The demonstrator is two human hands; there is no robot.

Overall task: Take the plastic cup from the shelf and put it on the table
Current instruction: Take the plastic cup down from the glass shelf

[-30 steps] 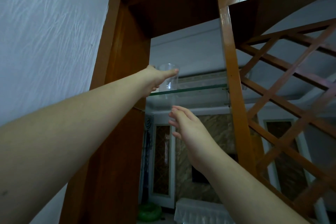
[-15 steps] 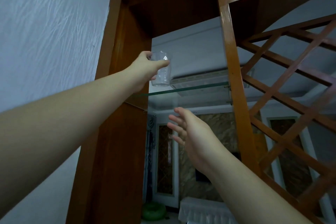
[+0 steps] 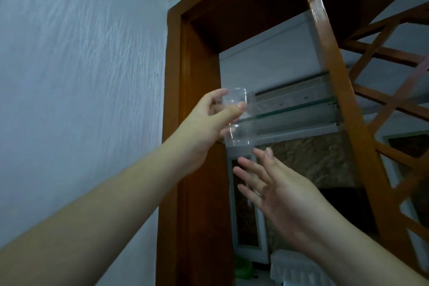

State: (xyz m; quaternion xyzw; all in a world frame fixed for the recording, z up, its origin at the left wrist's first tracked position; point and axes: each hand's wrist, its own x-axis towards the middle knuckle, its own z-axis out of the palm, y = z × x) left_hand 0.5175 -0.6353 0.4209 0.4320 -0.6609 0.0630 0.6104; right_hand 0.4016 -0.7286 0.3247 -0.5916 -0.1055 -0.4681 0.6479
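Observation:
My left hand [image 3: 209, 121] is shut around a clear plastic cup [image 3: 239, 121], thumb in front and fingers behind. The cup is upright and held in the air in front of the left end of the glass shelf [image 3: 294, 109], its base below shelf level. My right hand [image 3: 276, 188] is open just below the cup, palm up and fingers spread, with a small gap between the fingertips and the cup's base. The table is not in view.
The glass shelf sits in a brown wooden frame [image 3: 197, 169], with a slanted wooden post [image 3: 343, 104] on its right and a wooden lattice [image 3: 394, 100] beyond. A textured white wall [image 3: 81, 76] fills the left side. Through the opening, a white-draped piece of furniture [image 3: 292, 269] stands low down.
My left hand has lifted the cup off the glass shelf and drawn it down and toward me. My right hand has stayed open and now sits closer under the cup.

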